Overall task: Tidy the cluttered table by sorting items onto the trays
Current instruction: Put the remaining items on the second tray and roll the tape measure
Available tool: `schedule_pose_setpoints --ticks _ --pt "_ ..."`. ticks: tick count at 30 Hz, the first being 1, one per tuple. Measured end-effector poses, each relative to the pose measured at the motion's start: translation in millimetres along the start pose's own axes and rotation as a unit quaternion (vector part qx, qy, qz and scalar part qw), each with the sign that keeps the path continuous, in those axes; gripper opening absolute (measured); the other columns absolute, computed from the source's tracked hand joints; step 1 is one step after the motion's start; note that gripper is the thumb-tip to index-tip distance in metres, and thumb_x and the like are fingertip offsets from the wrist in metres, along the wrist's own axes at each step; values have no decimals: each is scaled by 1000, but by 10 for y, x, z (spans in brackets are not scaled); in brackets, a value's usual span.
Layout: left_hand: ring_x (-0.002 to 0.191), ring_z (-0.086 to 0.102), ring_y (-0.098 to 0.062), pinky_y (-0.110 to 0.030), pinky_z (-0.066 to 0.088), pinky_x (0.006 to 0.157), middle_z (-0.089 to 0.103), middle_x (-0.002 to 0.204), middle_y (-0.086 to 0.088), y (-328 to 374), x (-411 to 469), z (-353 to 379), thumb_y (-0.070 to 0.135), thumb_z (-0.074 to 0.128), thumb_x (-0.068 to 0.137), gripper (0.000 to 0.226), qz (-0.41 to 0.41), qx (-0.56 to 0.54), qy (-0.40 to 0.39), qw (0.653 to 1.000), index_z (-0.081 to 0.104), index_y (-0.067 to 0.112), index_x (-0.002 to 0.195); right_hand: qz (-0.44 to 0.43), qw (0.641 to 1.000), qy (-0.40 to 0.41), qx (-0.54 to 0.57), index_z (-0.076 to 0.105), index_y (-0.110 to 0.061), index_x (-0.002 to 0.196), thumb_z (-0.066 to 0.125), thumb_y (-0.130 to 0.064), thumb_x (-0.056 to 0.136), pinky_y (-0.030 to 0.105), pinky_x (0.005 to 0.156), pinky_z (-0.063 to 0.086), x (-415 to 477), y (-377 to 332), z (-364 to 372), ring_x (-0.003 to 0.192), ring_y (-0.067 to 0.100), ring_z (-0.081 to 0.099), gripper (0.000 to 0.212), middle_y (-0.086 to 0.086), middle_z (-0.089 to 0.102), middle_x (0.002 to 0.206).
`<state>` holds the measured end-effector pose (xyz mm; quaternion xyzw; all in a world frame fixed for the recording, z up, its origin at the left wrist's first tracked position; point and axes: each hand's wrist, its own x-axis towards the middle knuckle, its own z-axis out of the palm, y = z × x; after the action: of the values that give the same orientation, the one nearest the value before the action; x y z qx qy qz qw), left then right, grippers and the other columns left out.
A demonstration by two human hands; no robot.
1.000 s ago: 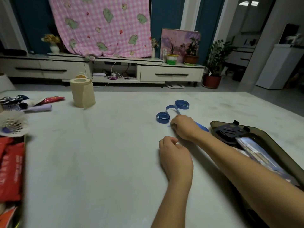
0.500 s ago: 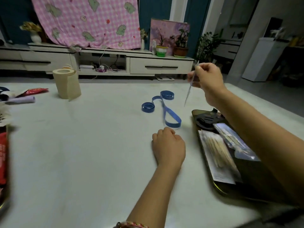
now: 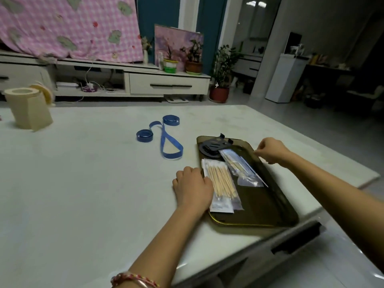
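Observation:
A dark tray (image 3: 276, 206) with a gold rim sits at the table's right front. It holds a packet of wooden cotton swabs (image 3: 221, 182), clear plastic bags (image 3: 243, 171), a black plastic piece (image 3: 212, 147) and a thin pale stick (image 3: 256, 174) lying across the bags. My right hand (image 3: 270, 151) hovers over the tray's right rim with its fingertips curled together, apart from the stick. My left hand (image 3: 192, 187) rests as a fist on the table, against the tray's left edge. A blue ribbon (image 3: 164, 138) with two coiled ends lies on the table behind the tray.
A beige paper roll (image 3: 28, 109) stands at the table's far left. The table's right edge (image 3: 365, 179) and front corner run close to the tray. A low white cabinet (image 3: 168, 85) and potted plants (image 3: 220, 80) stand beyond the table.
My right hand lifted the thin stick off the table beside the ribbon, carried it right and down to the tray, where it now lies. The view swung right, so the left tray is out of sight.

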<state>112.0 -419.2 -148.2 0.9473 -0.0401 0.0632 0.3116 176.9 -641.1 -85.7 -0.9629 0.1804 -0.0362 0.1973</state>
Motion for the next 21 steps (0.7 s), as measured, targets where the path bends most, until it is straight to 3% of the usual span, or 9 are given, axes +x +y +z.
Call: schedule_pose_setpoints --ticks 5,10,13,16,19,21 --pt "105 46 -25 -36 35 88 58 106 -10 23 -6 -18 23 37 95 29 5 -5 4 1000 61 7 94 14 998 -25 -62 55 0 94 44 -15 94 30 63 40 -52 96 223 79 27 52 19 20 59 98" --pt "94 58 -25 -38 49 85 62 99 -13 0 -30 -69 17 41 94 27 -34 -90 -2 995 62 0 93 -20 999 32 -12 59 6 93 45 -12 92 37 68 47 -75 -17 169 81 32 57 24 24 62 98" --pt "83 63 -20 -34 56 71 64 92 -11 -81 -18 -198 15 43 95 24 -73 -196 10 978 60 0 87 -52 998 38 12 61 8 94 45 -12 92 46 78 53 -88 -212 128 85 38 61 25 25 62 95" --pt "74 62 -12 -21 50 54 64 87 -6 -210 -31 -460 15 43 94 24 -63 -195 61 977 58 4 80 -78 996 31 33 60 10 94 44 -10 92 49 80 52 -124 -514 157 87 40 61 26 26 61 92" --pt "79 62 -16 -35 57 67 62 91 -9 -461 -99 -703 16 43 94 24 -65 -148 93 982 60 2 85 -116 991 21 55 58 8 86 43 -8 92 44 73 51 -168 -912 258 81 38 60 23 23 58 84" --pt "83 62 -16 -36 57 72 61 95 -8 -715 -193 -913 19 43 95 25 -85 -109 118 983 62 5 87 -156 986 6 63 55 2 83 44 -9 93 40 69 50 -256 -1301 391 76 31 57 19 17 56 82"
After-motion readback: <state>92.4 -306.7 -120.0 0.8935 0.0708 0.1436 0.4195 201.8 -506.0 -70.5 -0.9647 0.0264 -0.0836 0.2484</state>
